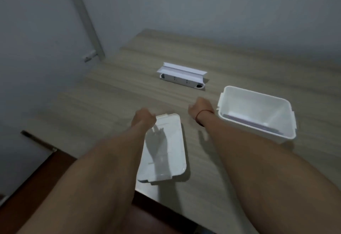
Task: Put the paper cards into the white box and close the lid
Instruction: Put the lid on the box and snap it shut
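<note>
A pale wood-grain table (239,58) holds an open white plastic box (287,134) at right, paper cards (247,121) lying inside it. Its flat white lid (166,152) rests apart, near the table's front edge. Above, the left hand (143,119) and right hand (200,108) hover, fingers curled in, holding nothing. Beyond sits a white socket strip (181,79).

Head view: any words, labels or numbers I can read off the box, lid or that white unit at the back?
None readable.
White box: no print visible.
Lid: blank.
White unit behind: small dark marks on its front, too blurred to read.
</note>
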`<action>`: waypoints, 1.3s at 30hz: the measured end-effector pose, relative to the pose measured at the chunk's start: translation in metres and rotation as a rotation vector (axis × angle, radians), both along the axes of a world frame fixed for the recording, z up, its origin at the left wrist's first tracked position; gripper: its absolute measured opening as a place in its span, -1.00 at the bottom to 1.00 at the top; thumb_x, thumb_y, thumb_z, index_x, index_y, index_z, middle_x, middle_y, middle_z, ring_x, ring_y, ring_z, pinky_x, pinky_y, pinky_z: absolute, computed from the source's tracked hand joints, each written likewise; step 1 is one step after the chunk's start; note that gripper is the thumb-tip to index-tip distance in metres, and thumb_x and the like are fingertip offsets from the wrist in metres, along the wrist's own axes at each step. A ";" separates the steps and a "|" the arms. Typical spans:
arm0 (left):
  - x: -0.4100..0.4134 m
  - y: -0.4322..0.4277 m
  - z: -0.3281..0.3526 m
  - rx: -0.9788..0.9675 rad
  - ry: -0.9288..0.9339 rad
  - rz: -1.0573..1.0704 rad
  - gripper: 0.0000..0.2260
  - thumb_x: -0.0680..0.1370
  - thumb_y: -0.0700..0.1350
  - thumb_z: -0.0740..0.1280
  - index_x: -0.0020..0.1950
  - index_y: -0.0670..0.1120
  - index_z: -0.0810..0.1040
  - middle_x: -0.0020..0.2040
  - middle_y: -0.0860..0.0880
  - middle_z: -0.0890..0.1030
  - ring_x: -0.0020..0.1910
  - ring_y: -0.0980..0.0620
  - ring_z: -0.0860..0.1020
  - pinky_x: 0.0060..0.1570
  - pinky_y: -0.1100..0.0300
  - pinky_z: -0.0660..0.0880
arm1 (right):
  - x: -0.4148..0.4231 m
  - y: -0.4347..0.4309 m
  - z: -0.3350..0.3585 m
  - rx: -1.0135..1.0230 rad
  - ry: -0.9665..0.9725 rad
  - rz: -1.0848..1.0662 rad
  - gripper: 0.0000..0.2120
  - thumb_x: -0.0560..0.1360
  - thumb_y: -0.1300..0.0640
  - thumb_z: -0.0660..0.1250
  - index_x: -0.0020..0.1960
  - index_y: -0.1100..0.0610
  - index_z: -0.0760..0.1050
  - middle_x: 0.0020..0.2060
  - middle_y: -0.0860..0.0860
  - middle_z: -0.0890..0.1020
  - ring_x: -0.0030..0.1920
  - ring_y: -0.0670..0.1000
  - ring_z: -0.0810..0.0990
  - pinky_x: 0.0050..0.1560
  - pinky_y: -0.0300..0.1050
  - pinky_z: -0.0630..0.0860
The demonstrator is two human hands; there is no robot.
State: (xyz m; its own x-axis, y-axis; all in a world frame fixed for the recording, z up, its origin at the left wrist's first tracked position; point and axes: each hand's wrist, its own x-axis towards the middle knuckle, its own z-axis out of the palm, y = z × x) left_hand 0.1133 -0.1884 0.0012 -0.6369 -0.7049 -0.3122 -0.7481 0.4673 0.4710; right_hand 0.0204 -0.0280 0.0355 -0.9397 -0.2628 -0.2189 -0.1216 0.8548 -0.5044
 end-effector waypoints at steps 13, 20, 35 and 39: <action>0.053 -0.002 -0.079 0.510 -0.043 0.421 -0.48 0.47 0.10 0.29 0.31 -0.21 0.48 0.18 -0.16 0.59 0.16 -0.18 0.58 0.18 0.03 0.53 | 0.061 -0.034 -0.097 -0.111 -0.353 -0.226 -0.48 0.60 -0.08 0.07 0.46 0.19 0.22 0.35 0.21 0.46 0.34 0.24 0.45 0.32 0.05 0.36; 0.051 -0.010 -0.029 0.674 0.125 0.318 -0.41 0.36 0.05 0.51 0.29 -0.21 0.51 0.21 -0.09 0.60 0.21 -0.12 0.57 0.22 0.04 0.51 | 0.035 -0.043 -0.029 -0.378 -0.365 -0.385 -0.32 0.56 -0.26 -0.04 0.40 0.24 0.34 0.36 0.21 0.46 0.35 0.24 0.44 0.39 0.11 0.33; 0.004 -0.009 0.136 -0.428 0.233 -0.321 -0.80 0.52 -0.18 0.30 0.08 -0.18 0.64 0.06 -0.25 0.65 0.09 -0.23 0.60 -0.02 0.03 0.48 | 0.013 -0.055 0.131 -1.092 -0.620 -0.511 -0.76 0.48 0.09 0.35 0.08 0.17 0.45 -0.24 0.06 0.57 -0.19 0.06 0.63 0.09 0.03 0.62; -0.002 0.002 0.136 -0.317 0.145 -0.399 -0.79 0.47 -0.28 0.30 0.05 -0.16 0.65 0.04 -0.23 0.66 0.08 -0.22 0.62 -0.03 0.08 0.50 | 0.014 -0.046 0.131 -1.192 -0.712 -0.580 -0.86 0.57 0.26 0.13 0.08 0.21 0.41 -0.02 0.08 0.51 -0.01 0.08 0.60 0.17 -0.05 0.49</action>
